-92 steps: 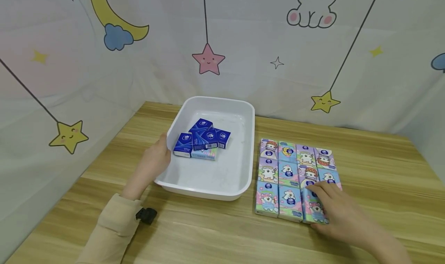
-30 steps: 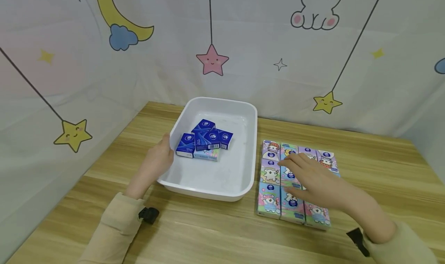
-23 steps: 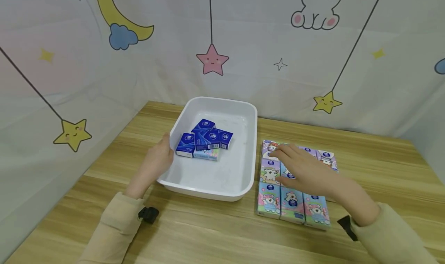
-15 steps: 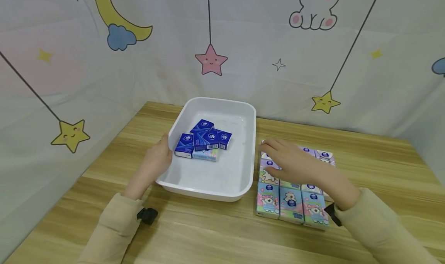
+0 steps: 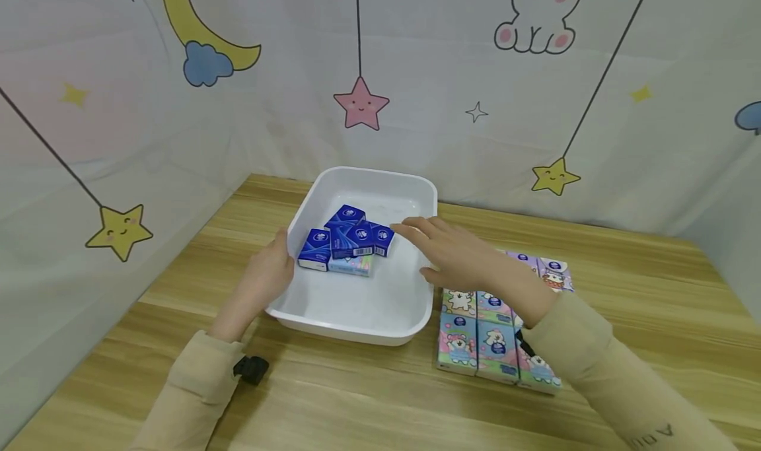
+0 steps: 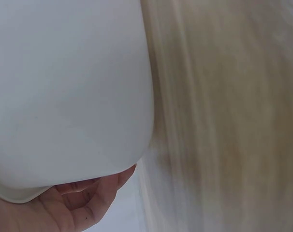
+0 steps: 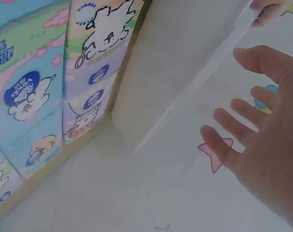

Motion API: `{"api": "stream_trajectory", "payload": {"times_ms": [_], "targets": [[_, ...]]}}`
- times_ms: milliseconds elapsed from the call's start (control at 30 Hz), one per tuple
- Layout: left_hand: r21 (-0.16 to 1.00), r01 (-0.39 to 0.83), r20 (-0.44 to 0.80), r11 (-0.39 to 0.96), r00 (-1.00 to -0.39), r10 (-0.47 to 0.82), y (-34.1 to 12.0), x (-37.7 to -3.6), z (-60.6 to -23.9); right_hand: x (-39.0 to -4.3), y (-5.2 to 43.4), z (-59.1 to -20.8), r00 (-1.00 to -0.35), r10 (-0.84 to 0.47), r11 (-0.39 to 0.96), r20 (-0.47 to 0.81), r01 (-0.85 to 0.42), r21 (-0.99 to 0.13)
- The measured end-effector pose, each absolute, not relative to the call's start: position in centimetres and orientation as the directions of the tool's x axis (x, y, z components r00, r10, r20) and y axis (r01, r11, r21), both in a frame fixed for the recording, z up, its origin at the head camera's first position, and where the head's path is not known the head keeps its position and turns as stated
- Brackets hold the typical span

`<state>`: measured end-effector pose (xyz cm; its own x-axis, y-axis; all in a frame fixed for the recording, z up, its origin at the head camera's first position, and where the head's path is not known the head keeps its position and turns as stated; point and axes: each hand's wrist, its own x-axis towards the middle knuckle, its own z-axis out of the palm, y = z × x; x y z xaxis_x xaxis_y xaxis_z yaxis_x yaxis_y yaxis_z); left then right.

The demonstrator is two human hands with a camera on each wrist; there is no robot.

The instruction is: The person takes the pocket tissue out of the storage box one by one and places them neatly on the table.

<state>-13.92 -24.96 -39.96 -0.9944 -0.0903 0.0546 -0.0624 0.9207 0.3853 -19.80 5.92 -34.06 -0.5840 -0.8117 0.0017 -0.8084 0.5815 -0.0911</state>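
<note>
A white plastic basin (image 5: 380, 319) stands on the wooden table. My left hand (image 5: 269, 269) grips its left rim; in the left wrist view the fingers (image 6: 95, 200) curl against the outer wall. Inside the basin, several dark blue tissue packs (image 5: 352, 238) lie heaped, partly over a pastel tissue pack (image 5: 352, 265). My right hand (image 5: 454, 253) hovers over the basin's right rim with fingers spread, and the right wrist view shows nothing in it. Beneath the right forearm lie cartoon-printed tissue packs (image 5: 458, 342) in tight rows, some hidden by the arm and hand.
The wooden table (image 5: 357, 398) meets a white cloth backdrop (image 5: 428, 55) printed with stars, a moon and a bear at the back and sides. The rows of cartoon packs sit just right of the basin, with a narrow strip of table between.
My right hand has left the front right of the cartoon packs and moved left across them to the basin's right rim. The left hand keeps its grip on the basin; its contents look the same.
</note>
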Motion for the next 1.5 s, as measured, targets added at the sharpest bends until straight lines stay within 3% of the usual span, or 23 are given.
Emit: {"api": "stream_trajectory", "payload": {"times_ms": [133,300,467,867,1500], "targets": [[0.38,-0.067,0.055,0.923,-0.994,-0.094,-25.1,-13.8,-39.9,-20.6,4.2,-34.1,-0.54,-0.842,0.539,0.01,-0.84,0.061],[0.373,-0.073,0.046,0.925,-0.994,-0.097,-25.3,-13.5,-39.8,-22.0,2.1,-34.6,-0.393,-0.917,0.392,0.06,-0.87,0.3],[0.374,-0.064,0.054,0.925,-0.994,-0.09,-25.3,-13.5,-39.8,-23.0,0.7,-35.1,-0.315,-0.948,0.307,0.042,-0.876,0.371],[0.369,-0.044,0.081,0.928,-0.994,-0.079,-25.4,-13.8,-39.8,-23.3,-3.4,-35.6,-0.395,-0.91,0.313,-0.127,-0.856,0.412],[0.36,-0.022,0.111,0.933,-0.992,-0.066,-25.3,-13.8,-40.1,-24.4,-5.5,-37.3,-0.398,-0.903,0.281,-0.165,-0.834,0.474]]}}
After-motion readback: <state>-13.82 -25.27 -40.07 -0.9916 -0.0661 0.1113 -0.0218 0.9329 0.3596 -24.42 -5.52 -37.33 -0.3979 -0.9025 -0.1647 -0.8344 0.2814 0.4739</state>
